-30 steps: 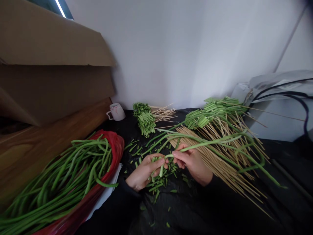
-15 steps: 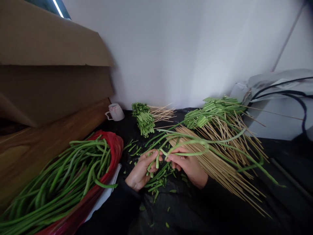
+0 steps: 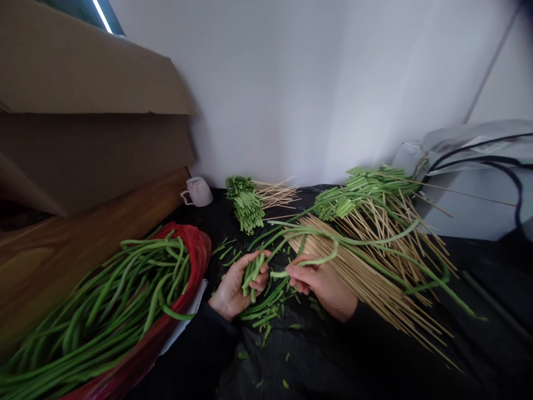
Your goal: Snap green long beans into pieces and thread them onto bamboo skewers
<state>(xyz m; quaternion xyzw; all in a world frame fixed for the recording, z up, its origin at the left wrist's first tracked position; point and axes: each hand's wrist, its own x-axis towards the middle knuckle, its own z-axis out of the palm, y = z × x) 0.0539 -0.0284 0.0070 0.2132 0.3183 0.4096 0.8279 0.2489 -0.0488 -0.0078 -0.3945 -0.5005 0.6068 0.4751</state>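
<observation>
Snapping a green stem point(image 3: 278, 274) into short pieces point(image 3: 252, 273) seems the step: left of the skewers point(image 3: 366, 279), your left hand point(image 3: 237, 284) cups pieces; beside the skewers, your right hand's point(image 3: 322, 284) narrow grip pinches the stem. Another snap would need both hands.

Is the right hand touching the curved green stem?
Touching: the head view shows the right hand pinching the green stem close to its end.
</observation>
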